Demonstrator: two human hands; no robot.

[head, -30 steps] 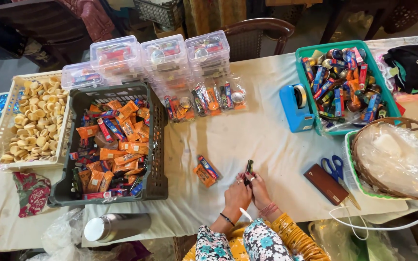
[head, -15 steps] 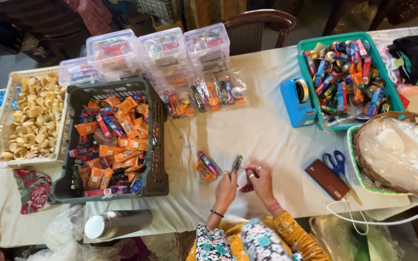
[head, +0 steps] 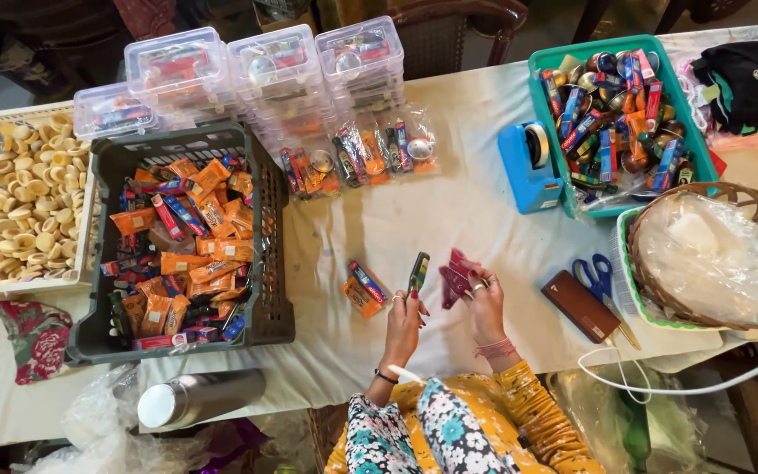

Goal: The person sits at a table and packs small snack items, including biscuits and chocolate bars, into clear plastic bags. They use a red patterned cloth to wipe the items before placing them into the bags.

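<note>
The left hand is closed in a pinch around a small dark green wrapped bar, which stands nearly upright from the fingertips, tilted slightly toward one o'clock. The right hand has its fingers curled shut on a dark red packet, which sticks out of the fingers toward ten o'clock. The two items are near each other but apart, both raised over the pale tablecloth just in front of the person.

At nine o'clock from the left hand, two small packets lie on the cloth, touching: an orange packet and a blue-and-red bar. Further toward nine o'clock stands a dark grey crate full of orange and blue snack packets. At three o'clock from the right hand lie a brown wallet and blue-handled scissors, just beside each other. A blue tape dispenser stands at one o'clock, touching a green basket of mixed wrapped sweets. Stacked clear lidded boxes stand at eleven o'clock, at the far edge.

Compared with half a second ago, the hands have drawn a little further apart, and the green bar now stands straighter. A full second ago both hands were together low on the cloth over one dark item; now they are raised and each carries its own piece.
</note>
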